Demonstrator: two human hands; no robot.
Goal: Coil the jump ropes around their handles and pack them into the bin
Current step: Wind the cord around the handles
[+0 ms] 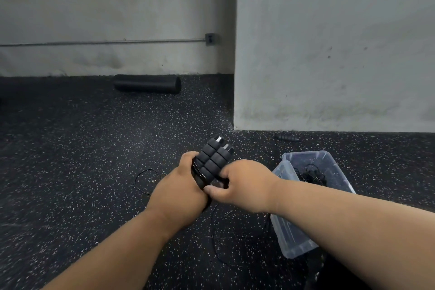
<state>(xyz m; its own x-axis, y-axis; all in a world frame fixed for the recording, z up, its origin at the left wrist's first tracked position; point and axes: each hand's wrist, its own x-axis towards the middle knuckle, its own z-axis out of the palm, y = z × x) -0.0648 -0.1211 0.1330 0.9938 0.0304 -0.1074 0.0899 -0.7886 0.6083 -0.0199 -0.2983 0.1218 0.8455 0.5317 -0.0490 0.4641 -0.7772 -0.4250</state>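
The left hand wraps its fingers around two black handles; the right hand pinches their near end.

Dim, even indoor light falls on a pale wall and dark speckled floor; shadows are faint, edges bend with wide-angle distortion, detail soft throughout.

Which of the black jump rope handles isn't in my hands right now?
The lone handle lying on the floor by the wall, beyond the clear bin. The paired handles are gripped side by side in your left hand.
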